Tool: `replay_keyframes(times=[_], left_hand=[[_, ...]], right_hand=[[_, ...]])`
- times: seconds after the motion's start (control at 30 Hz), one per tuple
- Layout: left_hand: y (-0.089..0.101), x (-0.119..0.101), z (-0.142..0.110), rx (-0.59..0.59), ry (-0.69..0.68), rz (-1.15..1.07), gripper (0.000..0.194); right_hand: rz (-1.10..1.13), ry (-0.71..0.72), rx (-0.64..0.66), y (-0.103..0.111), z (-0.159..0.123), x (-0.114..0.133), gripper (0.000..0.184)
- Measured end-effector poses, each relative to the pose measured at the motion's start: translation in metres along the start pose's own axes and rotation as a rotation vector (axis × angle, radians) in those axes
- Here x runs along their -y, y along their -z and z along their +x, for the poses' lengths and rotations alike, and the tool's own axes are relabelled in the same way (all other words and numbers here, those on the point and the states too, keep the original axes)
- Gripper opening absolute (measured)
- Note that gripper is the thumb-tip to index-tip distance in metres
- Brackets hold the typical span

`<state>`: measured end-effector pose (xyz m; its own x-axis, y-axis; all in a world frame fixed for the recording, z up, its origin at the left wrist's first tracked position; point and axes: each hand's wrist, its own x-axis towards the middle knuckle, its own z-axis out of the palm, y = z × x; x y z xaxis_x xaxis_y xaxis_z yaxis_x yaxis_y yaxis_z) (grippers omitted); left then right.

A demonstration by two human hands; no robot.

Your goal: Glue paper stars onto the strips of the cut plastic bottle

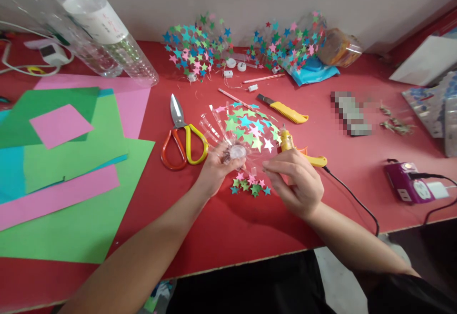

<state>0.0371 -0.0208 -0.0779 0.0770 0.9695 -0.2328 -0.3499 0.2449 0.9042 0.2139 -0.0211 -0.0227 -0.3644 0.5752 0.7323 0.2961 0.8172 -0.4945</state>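
My left hand (215,170) grips the neck of a cut plastic bottle (237,152), its clear strips fanned out. Paper stars in green, blue and pink cover the strips on the far and right side; those on the left are bare. To the right of the neck, my right hand (299,180) is closed in a pinch beside the clear strips; what its fingertips hold cannot be made out. Loose paper stars (250,184) lie on the table between my hands. Just beyond my right hand lies a yellow glue gun (286,140), partly covered by it.
Scissors (178,137) lie left, a yellow utility knife (285,109) beyond. Two star-covered pieces (194,47) (289,42) stand against the wall. Coloured paper sheets (78,161) and plastic bottles (103,28) occupy the left. A black cord (352,195) and purple power adapter (409,183) are right.
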Motion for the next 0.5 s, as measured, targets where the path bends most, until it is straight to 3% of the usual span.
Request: replay_keyframes(times=[0.2, 0.5], left_hand=[[0.0006, 0.0006, -0.0007, -0.008, 0.015, 0.035, 0.030], [0.0023, 0.0018, -0.0003, 0.021, 0.002, 0.088, 0.028]], right_hand=[[-0.134, 0.004, -0.067, 0.0046, 0.0015, 0.0012, 0.020], [-0.204, 0.100, -0.060, 0.0064, -0.0010, -0.0034, 0.019]])
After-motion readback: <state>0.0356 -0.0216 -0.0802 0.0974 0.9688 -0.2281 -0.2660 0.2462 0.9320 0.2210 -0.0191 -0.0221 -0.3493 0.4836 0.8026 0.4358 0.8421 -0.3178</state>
